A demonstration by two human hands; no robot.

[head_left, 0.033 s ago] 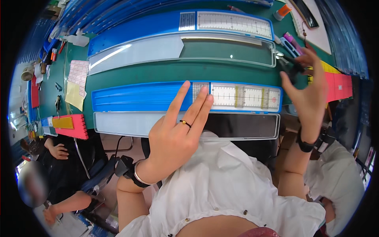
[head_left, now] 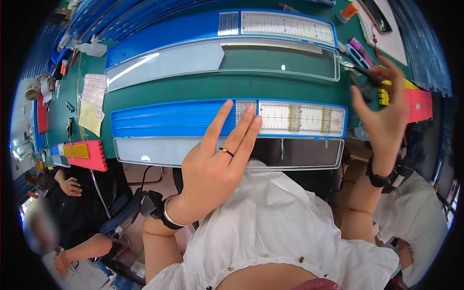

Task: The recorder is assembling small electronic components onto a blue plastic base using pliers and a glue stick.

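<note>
A long, shallow blue case lies across the near side of the table. Its right part carries a white panel with ruled scales and two bundles of thin yellowish lines. The clear lid hangs toward me along the near edge. My left hand rests flat with fingers stretched, their tips at the narrow printed label beside the panel. Past the case's right end my right hand is raised, thumb and fingers apart. Beside its fingers is a blurred black-handled tool with a metal end, perhaps scissors.
A second open blue case with a clear lid lies behind. Pens, an orange-capped glue stick and a phone are at far right. Pink and yellow sheets lie left. Other people sit at both sides.
My right hand has shifted slightly to the right. My left hand stays on the near case.
</note>
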